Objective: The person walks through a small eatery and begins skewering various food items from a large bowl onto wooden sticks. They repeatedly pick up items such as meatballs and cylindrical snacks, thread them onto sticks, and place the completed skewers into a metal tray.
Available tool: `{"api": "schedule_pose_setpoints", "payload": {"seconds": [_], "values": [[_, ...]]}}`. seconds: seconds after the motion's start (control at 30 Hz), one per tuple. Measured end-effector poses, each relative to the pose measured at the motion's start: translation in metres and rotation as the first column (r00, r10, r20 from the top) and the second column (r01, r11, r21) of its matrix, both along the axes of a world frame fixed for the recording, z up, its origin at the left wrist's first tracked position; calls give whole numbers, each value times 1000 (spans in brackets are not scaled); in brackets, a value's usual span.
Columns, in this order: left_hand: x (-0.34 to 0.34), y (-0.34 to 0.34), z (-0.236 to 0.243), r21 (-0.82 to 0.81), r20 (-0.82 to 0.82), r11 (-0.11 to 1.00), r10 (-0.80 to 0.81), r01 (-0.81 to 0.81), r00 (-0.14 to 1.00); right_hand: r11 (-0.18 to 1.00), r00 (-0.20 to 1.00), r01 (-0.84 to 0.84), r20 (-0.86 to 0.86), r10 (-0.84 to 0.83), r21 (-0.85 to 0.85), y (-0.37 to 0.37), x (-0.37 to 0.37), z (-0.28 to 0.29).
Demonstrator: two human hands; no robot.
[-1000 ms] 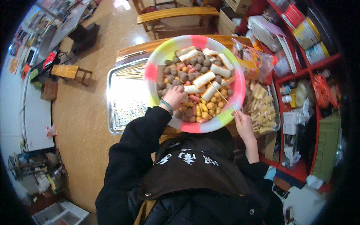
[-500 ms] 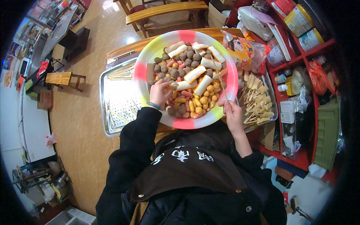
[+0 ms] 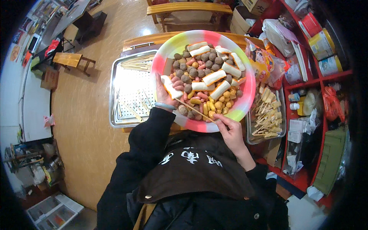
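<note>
Holding a thin wooden skewer (image 3: 193, 109) in the right hand (image 3: 229, 130), thumb and fingertips pinched on its near end. Long axis runs from about 4 o'clock up to 10 o'clock, tip aimed at the white fish stick (image 3: 171, 87) that the left hand (image 3: 165, 96) grips, fingers curled round it at the left side of the bowl. That stick stands roughly 12-to-6, a bit tilted, and the skewer tip looks like it meets its lower end, though I can't tell if it's gone in.

Both sit over the near-left part of the big pink, green and yellow bowl (image 3: 245, 101), which is piled with brown meatballs (image 3: 199, 71), yellow bits and more white sticks, so the pile crowds the skewer from 1 o'clock. At 9 o'clock of the bowl is a metal tray (image 3: 115, 97) with loose bare skewers. At 3 o'clock another tray (image 3: 266, 115) holds skewered tofu pieces. Further back, a snack bag (image 3: 264, 61) and red shelves (image 3: 329, 76) at 2 o'clock, wooden bench (image 3: 188, 7) at 12.
</note>
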State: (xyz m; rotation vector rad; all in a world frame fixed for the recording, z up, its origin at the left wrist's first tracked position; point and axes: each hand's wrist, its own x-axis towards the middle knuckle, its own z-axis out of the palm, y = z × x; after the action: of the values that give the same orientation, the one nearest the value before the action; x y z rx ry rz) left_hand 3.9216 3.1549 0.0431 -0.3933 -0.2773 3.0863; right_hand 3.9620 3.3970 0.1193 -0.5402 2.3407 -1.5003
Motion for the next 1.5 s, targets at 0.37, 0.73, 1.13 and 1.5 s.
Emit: {"api": "schedule_pose_setpoints", "payload": {"seconds": [0.37,0.73,1.13,1.5], "values": [[8,-8,-2,406,-72,904,178,-135,981,967,941,-140,-276,198,213,-11,6,1],[12,-7,2,425,1,888,191,-174,982,948,929,-161,-283,239,274,-17,9,-1],[12,-4,5,278,-68,936,245,-218,967,930,916,-126,-318,243,346,-20,10,7],[17,-4,19,-35,-253,946,304,-323,919,946,857,-139,-442,263,294,-24,14,20]]}}
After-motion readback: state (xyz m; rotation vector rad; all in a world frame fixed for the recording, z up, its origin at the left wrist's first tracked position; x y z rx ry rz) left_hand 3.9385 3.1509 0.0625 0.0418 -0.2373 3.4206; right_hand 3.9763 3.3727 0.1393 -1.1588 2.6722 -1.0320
